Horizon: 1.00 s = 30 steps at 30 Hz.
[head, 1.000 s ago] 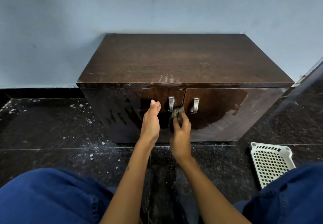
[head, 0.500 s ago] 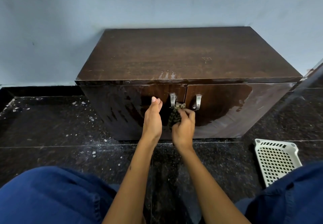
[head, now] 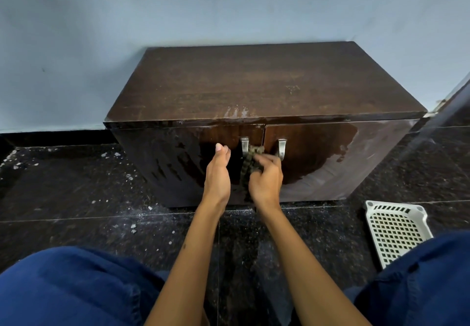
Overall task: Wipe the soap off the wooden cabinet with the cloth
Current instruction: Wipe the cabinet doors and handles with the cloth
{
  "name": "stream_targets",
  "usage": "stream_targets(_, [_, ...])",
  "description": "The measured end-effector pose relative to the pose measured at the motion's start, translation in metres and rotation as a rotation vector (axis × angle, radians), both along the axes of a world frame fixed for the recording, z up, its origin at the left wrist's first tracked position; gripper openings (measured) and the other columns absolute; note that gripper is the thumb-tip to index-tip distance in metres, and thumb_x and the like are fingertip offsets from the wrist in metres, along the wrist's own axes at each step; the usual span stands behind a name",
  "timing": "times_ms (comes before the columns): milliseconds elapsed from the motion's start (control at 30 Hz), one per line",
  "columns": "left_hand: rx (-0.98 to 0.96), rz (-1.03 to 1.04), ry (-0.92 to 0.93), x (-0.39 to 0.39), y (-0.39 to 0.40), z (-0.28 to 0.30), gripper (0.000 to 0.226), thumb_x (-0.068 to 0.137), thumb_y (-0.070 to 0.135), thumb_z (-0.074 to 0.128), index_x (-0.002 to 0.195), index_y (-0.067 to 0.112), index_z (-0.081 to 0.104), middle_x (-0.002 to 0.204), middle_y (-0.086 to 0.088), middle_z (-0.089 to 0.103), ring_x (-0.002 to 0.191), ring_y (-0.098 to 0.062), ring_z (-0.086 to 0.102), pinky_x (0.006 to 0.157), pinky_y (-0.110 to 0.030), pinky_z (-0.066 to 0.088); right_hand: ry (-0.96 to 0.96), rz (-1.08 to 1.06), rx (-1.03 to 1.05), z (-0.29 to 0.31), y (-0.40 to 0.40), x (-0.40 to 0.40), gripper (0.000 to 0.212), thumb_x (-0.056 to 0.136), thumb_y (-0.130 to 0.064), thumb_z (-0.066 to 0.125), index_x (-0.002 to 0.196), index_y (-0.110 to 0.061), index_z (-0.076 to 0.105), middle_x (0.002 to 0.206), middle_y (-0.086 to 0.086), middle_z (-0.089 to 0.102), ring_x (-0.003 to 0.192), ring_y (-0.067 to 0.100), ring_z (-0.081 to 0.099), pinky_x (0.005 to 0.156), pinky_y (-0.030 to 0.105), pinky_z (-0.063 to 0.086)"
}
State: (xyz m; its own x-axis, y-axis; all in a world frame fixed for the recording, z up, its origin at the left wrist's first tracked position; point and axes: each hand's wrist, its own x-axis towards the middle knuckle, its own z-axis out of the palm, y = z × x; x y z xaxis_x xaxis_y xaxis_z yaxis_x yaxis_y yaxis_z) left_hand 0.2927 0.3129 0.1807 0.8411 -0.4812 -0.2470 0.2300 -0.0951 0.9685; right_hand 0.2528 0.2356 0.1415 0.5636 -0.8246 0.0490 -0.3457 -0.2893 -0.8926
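Wooden cabinet (head: 254, 89) front: right hand (head: 264, 181) bunches the cloth (head: 250, 160) (between both handles); at nine o'clock, left hand (head: 217, 173) presses flat-fingered.

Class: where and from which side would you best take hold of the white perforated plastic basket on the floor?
Probably the white perforated plastic basket's raised far rim, from above: it lies flat on the floor, near end hidden behind a knee.

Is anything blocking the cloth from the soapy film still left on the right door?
The right hand grips the cloth between the two handles. The right handle stands between it and the pale film on the right door; nothing else visible does.
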Motion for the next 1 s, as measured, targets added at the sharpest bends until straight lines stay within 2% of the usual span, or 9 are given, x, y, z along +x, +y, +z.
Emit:
stream_targets(100, [-0.006,0.004,-0.003,-0.001,0.000,-0.001,0.058,0.101,0.043,0.015,0.147,0.010,0.029,0.152,-0.003,0.032,0.140,-0.010,0.024,0.097,-0.016,0.015,-0.102,-0.029,-0.065,0.008,0.001,0.002,0.047,0.085,0.016,0.043,0.127,-0.001,0.057,0.126,0.004,0.043,0.117,0.013,0.044,0.093,0.007,0.028])
stream_targets(267, [0.008,0.005,0.002,-0.001,-0.001,0.001,0.056,0.102,0.042,0.015,0.147,0.012,0.029,0.151,-0.002,0.034,0.140,-0.009,0.024,0.097,-0.017,0.014,0.032,0.040,-0.036,-0.003,0.002,-0.003,0.048,0.085,0.014,0.044,0.130,-0.001,0.053,0.132,0.008,0.043,0.122,0.020,0.044,0.093,0.011,0.029])
stream_targets(433, [-0.005,0.011,0.000,-0.002,-0.001,0.000,0.056,0.102,0.042,0.015,0.147,0.010,0.029,0.152,-0.003,0.032,0.140,-0.010,0.025,0.097,-0.016,0.015,-0.116,-0.023,-0.127,0.009,0.006,0.000,0.046,0.086,0.015,0.044,0.128,-0.001,0.056,0.129,0.006,0.044,0.119,0.014,0.044,0.096,0.010,0.030])
stream_targets(533, [0.002,0.003,-0.001,-0.003,0.000,0.001,0.055,0.102,0.041,0.016,0.147,0.011,0.027,0.152,-0.003,0.033,0.140,-0.010,0.024,0.097,-0.017,0.015,-0.055,0.035,-0.165,0.002,0.010,-0.004,0.047,0.088,0.012,0.044,0.133,-0.002,0.051,0.133,0.008,0.042,0.123,0.016,0.042,0.099,0.011,0.029])
stream_targets(633, [0.017,-0.018,0.015,-0.002,0.001,0.004,0.053,0.102,0.040,0.020,0.149,0.015,0.024,0.152,0.000,0.032,0.141,-0.009,0.023,0.097,-0.018,0.014,0.121,0.067,0.077,-0.007,-0.002,-0.012,0.040,0.090,0.004,0.044,0.126,-0.005,0.059,0.130,0.009,0.054,0.117,0.021,0.052,0.097,0.014,0.034])
stream_targets(733, [0.144,-0.028,-0.024,0.003,0.003,0.001,0.049,0.102,0.040,0.028,0.145,0.019,0.033,0.149,0.004,0.036,0.139,-0.013,0.028,0.101,-0.023,0.020,0.253,0.040,0.411,-0.008,-0.021,-0.018,0.031,0.087,-0.002,0.044,0.103,-0.006,0.070,0.111,0.008,0.066,0.100,0.024,0.060,0.088,0.027,0.049])
stream_targets(800, [0.243,-0.071,-0.054,0.008,0.008,-0.001,0.037,0.100,0.040,0.037,0.128,0.021,0.051,0.137,0.003,0.049,0.130,-0.017,0.042,0.097,-0.027,0.029,0.324,0.078,0.574,-0.004,-0.031,-0.023,0.025,0.080,0.001,0.045,0.093,0.002,0.067,0.107,0.017,0.066,0.093,0.033,0.061,0.081,0.038,0.053])
stream_targets(867, [0.317,-0.162,-0.052,0.008,0.013,-0.001,0.024,0.094,0.045,0.049,0.104,0.024,0.054,0.118,0.002,0.056,0.115,-0.016,0.052,0.085,-0.026,0.034,0.351,0.151,0.675,0.003,-0.036,-0.028,0.024,0.076,0.003,0.046,0.091,0.002,0.065,0.098,0.019,0.064,0.084,0.034,0.060,0.071,0.037,0.050])
stream_targets(1000, [0.575,-0.394,0.052,0.010,0.018,-0.006,0.093,0.069,0.053,0.075,0.142,0.011,0.035,0.140,-0.004,0.046,0.125,-0.021,0.047,0.090,-0.029,0.039,0.187,0.265,0.778,0.005,-0.046,-0.030,0.036,0.078,0.007,0.039,0.087,-0.005,0.073,0.097,0.023,0.067,0.089,0.036,0.064,0.075,0.038,0.055])
